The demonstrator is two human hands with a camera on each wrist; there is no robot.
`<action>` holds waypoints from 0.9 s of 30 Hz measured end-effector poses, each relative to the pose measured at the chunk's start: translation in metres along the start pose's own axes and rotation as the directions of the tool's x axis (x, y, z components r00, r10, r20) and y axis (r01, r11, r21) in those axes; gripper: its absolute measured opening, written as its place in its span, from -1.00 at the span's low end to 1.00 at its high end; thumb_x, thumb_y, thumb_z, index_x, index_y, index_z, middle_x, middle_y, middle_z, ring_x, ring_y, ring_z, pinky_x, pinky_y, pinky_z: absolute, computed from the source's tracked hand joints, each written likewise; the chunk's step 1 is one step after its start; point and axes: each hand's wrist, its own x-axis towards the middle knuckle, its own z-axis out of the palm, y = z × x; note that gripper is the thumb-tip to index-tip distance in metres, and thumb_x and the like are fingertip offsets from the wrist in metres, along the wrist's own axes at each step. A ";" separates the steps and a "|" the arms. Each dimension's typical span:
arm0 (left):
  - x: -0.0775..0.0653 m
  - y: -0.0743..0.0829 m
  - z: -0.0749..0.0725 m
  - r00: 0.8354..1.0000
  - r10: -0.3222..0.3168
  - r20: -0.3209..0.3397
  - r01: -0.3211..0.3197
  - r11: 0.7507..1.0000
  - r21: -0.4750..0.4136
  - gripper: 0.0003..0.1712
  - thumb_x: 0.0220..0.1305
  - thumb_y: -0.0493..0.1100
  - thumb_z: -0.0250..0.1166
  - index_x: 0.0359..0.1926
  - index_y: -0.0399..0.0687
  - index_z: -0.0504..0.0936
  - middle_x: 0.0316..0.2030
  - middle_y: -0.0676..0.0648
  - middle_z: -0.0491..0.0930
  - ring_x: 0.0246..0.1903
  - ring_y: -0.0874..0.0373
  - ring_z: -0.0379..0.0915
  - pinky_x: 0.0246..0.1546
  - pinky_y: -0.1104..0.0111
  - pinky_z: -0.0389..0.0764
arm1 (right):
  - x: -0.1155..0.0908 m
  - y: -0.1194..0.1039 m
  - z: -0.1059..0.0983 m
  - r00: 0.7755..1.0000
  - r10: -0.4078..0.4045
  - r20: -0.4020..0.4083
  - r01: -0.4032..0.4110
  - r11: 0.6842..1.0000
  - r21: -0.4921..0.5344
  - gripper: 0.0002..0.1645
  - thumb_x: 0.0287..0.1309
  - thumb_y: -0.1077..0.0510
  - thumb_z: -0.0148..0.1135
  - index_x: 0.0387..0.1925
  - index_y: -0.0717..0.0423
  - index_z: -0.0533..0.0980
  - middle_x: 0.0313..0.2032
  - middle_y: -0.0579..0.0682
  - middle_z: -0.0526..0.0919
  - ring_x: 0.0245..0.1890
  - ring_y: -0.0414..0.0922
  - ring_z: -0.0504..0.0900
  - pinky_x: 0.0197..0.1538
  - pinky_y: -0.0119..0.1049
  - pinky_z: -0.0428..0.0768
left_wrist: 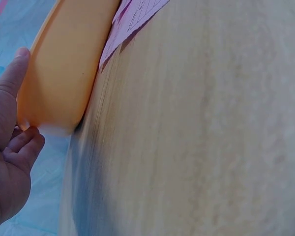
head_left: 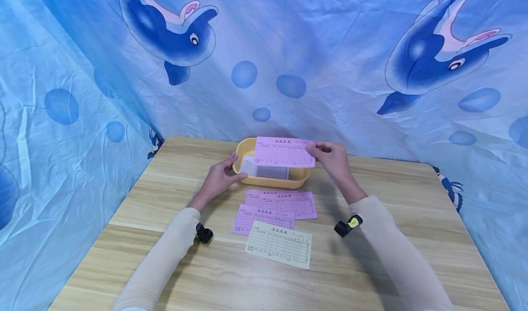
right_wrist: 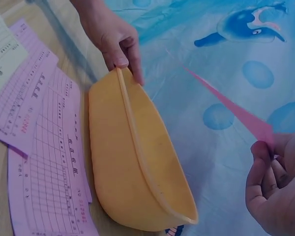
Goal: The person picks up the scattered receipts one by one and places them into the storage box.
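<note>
The right hand (head_left: pixel 333 159) pinches a pink receipt slip (head_left: pixel 284 152) by its three o'clock edge, holding it raised over the yellow plastic tub (head_left: pixel 270 182), while the left hand (head_left: pixel 220 177) grips the tub's nine o'clock end. A paler slip (head_left: pixel 270 172) lies inside; toward six o'clock, overlapping pink slips (head_left: pixel 288 205) and a pale green slip (head_left: pixel 280 244) rest on the tabletop (head_left: pixel 206 274). The step looks like passing one slip over the rim, direction unclear; next probably calls for keeping the tub steady and releasing only once the paper is supported.
</note>
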 end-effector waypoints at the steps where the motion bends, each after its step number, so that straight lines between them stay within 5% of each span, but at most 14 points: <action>1: 0.000 0.000 0.000 1.000 0.000 0.001 0.000 1.000 -0.002 0.05 0.12 0.16 0.54 0.48 -0.25 0.30 0.55 -0.12 0.14 0.52 0.06 0.10 0.43 0.31 0.39 | 0.002 0.000 0.003 1.000 0.003 -0.006 -0.003 1.000 0.001 -0.55 0.25 0.06 0.46 0.05 0.28 0.67 -0.16 0.11 0.73 -0.31 -0.20 0.69 -0.19 -0.41 0.78; 7: 0.000 -0.001 0.000 1.000 0.003 0.002 -0.003 1.000 -0.007 0.04 0.13 0.14 0.54 0.48 -0.25 0.30 0.55 -0.12 0.14 0.53 0.07 0.09 0.42 0.30 0.40 | 0.016 0.006 0.018 0.999 0.006 -0.033 -0.007 1.000 -0.014 -0.58 0.24 0.12 0.46 0.05 0.28 0.67 -0.11 0.20 0.74 -0.32 -0.23 0.70 -0.16 -0.39 0.78; 14: 0.001 0.001 0.000 1.000 -0.019 0.003 0.019 1.000 0.006 0.05 0.12 0.14 0.54 0.48 -0.25 0.30 0.55 -0.12 0.14 0.51 0.02 0.14 0.43 0.27 0.39 | 0.029 0.018 0.035 0.998 0.019 -0.054 -0.021 0.999 -0.037 -0.61 0.24 0.13 0.46 0.02 0.29 0.69 -0.15 0.23 0.75 -0.37 -0.22 0.69 0.00 -0.03 0.79; 27: 0.000 0.001 0.000 1.000 -0.020 -0.006 0.020 1.000 0.017 0.07 0.10 0.17 0.55 0.48 -0.22 0.30 0.54 -0.10 0.15 0.52 0.03 0.12 0.45 0.27 0.36 | 0.033 0.036 0.060 1.000 0.014 -0.026 -0.017 0.991 -0.133 -0.69 0.22 0.18 0.46 -0.07 0.30 0.70 -0.20 0.24 0.78 -0.30 -0.01 0.78 -0.09 -0.06 0.82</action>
